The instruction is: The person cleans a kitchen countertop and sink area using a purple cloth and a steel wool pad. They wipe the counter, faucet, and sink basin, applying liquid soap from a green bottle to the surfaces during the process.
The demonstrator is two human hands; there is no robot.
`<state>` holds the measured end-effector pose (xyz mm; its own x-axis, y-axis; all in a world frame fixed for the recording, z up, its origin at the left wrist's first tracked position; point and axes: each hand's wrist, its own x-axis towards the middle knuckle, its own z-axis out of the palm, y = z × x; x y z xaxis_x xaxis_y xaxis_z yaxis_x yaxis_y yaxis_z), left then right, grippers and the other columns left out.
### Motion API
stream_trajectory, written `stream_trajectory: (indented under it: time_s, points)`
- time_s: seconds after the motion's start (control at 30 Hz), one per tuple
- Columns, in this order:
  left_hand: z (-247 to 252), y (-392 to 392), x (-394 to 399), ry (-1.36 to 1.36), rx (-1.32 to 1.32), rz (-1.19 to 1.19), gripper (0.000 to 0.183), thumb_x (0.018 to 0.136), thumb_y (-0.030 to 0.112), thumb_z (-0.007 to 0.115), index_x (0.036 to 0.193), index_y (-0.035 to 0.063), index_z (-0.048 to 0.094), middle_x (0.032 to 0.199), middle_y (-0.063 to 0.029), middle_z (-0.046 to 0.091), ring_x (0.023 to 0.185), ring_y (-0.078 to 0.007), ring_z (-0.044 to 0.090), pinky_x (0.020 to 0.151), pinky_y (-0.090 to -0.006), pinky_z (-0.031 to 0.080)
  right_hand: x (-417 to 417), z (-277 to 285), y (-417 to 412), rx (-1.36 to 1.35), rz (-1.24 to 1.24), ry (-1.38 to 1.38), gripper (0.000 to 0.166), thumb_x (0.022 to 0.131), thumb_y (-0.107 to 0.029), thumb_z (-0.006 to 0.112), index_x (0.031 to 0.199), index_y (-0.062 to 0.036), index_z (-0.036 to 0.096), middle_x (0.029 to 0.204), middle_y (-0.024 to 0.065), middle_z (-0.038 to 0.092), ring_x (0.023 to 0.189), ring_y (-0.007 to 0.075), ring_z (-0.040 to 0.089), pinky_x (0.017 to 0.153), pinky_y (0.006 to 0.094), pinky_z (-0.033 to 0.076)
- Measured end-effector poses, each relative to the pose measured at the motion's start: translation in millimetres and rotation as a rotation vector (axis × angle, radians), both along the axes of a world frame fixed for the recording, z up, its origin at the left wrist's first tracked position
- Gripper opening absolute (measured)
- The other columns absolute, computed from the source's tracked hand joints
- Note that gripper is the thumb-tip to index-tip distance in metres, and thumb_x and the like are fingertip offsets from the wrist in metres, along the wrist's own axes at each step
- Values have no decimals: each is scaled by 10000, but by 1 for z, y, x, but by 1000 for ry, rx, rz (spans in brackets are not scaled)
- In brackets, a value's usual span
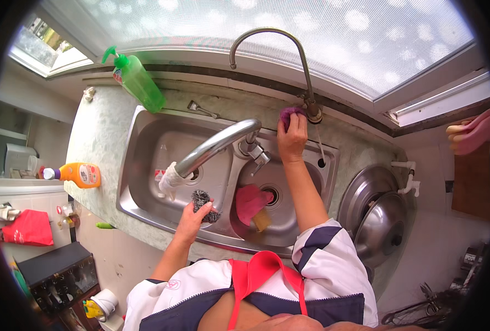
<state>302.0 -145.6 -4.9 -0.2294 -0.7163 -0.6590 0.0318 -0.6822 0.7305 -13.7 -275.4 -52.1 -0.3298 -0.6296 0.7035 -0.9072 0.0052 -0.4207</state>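
Observation:
My left hand (194, 219) holds a dark grey wire scrubber (201, 200) over the near rim of the double-bowl stainless steel sink (139, 207). With my right hand (293, 134) I grip a purple scrubber or cloth (289, 116) at the counter behind the sink, beside the base of a thin gooseneck tap (308, 78). A thick chrome faucet (220, 145) with a white cloth (171, 180) around its spout arches over the left bowl. In the right bowl, a pink cloth (251, 202) and a yellow sponge or cloth (262, 220) lie near the drain.
Behind the sink stand a green pump bottle (141, 85) and a small scraper-like tool (202, 109). An orange bottle (81, 175) rests on the left counter. Metal pan lids (379, 231) lie at the right. Pink rubber gloves (476, 132) hang at far right. A window is behind.

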Motion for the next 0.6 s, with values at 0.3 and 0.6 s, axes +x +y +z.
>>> stream_trajectory:
  time_s: [0.3,0.6]
  points:
    - [-15,-67,51,149,-29,-62,308,988,253,483,1218,63,557,1101,-77,616,900,-177,641,765,-304,530,-13,-9,-48,198,187,-23,193,717,-52,665,903,-36,617,953,113,580,915,317,587,758,419,504]
    - [15,-219,-96,-386,-1467,-442,408,797,122,702,1186,84,583,1002,-105,624,860,-263,637,701,-348,520,-24,-36,44,329,-186,133,369,704,-63,670,1068,-75,615,950,113,570,909,318,563,762,417,511]
